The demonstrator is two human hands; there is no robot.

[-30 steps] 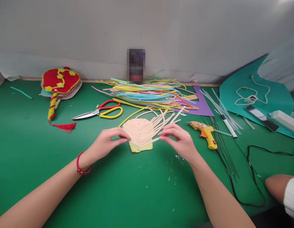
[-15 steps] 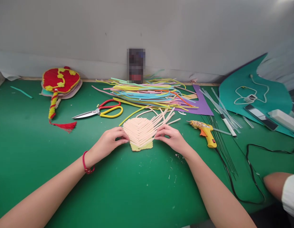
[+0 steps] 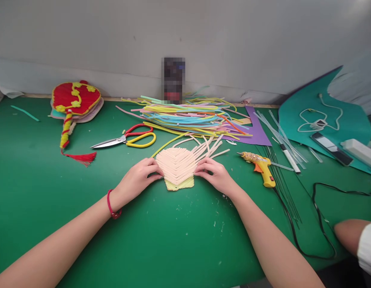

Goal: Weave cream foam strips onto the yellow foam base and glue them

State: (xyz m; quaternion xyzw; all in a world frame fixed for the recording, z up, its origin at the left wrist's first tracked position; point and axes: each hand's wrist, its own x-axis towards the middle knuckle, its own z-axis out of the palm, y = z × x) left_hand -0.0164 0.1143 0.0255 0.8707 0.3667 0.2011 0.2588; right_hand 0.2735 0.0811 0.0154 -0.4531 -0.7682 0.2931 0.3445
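Flat on the table lies a leaf-shaped piece of cream pipe cleaners [image 3: 175, 162], laid in V-shaped rows. Its lower end shows a pale yellow layer [image 3: 181, 185]. At the piece's left edge, my left hand [image 3: 141, 173] has thumb and fingers pinched together on a cream pipe cleaner. My right hand [image 3: 214, 175] pinches at the right edge in the same way, just below several loose cream pipe cleaner ends [image 3: 214, 149]. The fingertips partly hide the strip ends.
Behind lie scissors [image 3: 125, 138] and a heap of coloured pipe cleaners [image 3: 185, 116]. A red fan [image 3: 76, 100] is at left. To the right are a yellow glue gun [image 3: 265, 168], its black cord [image 3: 316, 208], glue sticks [image 3: 281, 132] and teal sheet [image 3: 293, 116]. Another person's arm [image 3: 349, 235] shows at far right.
The lowest cream strip now sits closer against the rows above it. Both hands keep their pinches at the edges; the whole view has shifted slightly.
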